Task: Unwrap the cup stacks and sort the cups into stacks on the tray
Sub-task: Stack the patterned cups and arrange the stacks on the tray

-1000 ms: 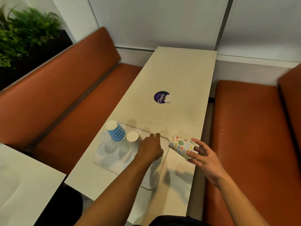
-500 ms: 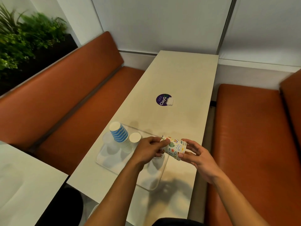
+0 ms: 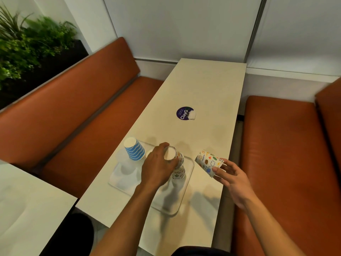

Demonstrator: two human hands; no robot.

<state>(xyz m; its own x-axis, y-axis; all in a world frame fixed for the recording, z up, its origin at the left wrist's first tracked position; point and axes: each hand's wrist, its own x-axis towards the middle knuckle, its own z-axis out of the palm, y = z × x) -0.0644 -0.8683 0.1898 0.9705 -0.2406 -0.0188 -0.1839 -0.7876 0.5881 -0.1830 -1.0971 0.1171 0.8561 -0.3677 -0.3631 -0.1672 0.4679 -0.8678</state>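
L hand [image 3: 158, 167] grips top of patterned stack [image 3: 180, 170] on tray [image 3: 166, 209]; R hand [image 3: 230, 174], just to its right, holds loose patterned cup [image 3: 207, 161] tipped sideways, long axis aimed twd L hand.

We are noting open table [image 3: 212, 85] beyond the tray [image 3: 173, 212], whose far end the blue-striped stack [image 3: 133, 149] and patterned stack [image 3: 180, 170] are crowding.

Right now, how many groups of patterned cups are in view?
2: a stack on the tray under the left hand, a cup in the right hand; nested cups may be hidden.
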